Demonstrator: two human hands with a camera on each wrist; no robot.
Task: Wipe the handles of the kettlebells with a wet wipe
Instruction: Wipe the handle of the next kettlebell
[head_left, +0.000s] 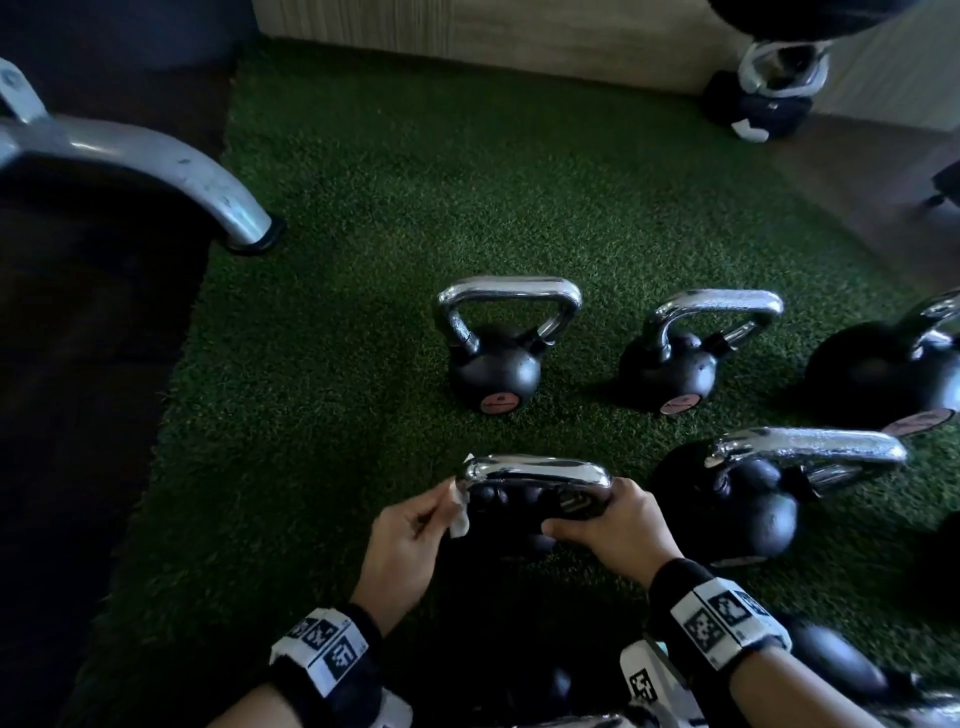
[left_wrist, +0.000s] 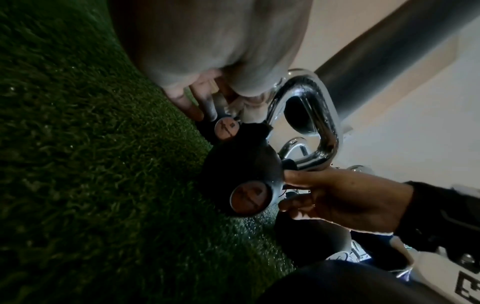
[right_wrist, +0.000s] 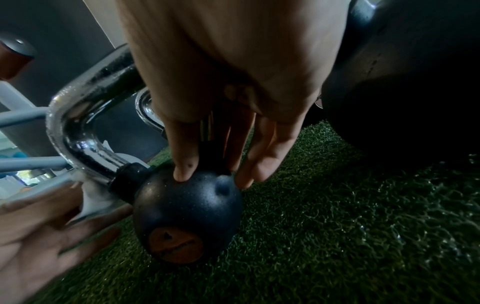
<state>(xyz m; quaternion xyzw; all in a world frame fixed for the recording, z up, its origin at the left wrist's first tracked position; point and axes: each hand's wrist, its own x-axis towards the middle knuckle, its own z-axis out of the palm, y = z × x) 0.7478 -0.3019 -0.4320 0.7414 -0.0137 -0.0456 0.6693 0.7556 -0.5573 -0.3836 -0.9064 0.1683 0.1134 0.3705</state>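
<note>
A small black kettlebell (head_left: 501, 519) with a chrome handle (head_left: 535, 470) stands on the green turf in front of me. My left hand (head_left: 431, 514) pinches a white wet wipe (head_left: 460, 514) against the left leg of that handle. My right hand (head_left: 576, 519) grips the handle's right leg where it meets the ball. In the right wrist view its fingertips (right_wrist: 184, 168) lie on the ball (right_wrist: 187, 209), and the wipe (right_wrist: 93, 197) sits on the other handle leg. The left wrist view shows the handle (left_wrist: 322, 123) and the right hand (left_wrist: 337, 199).
Several more kettlebells stand on the turf (head_left: 363, 218): two behind (head_left: 493, 364) (head_left: 670, 369), a larger one to the right (head_left: 748, 499), another at the far right (head_left: 883, 374). A grey machine leg (head_left: 156, 161) curves down at the left. A wooden wall runs along the back.
</note>
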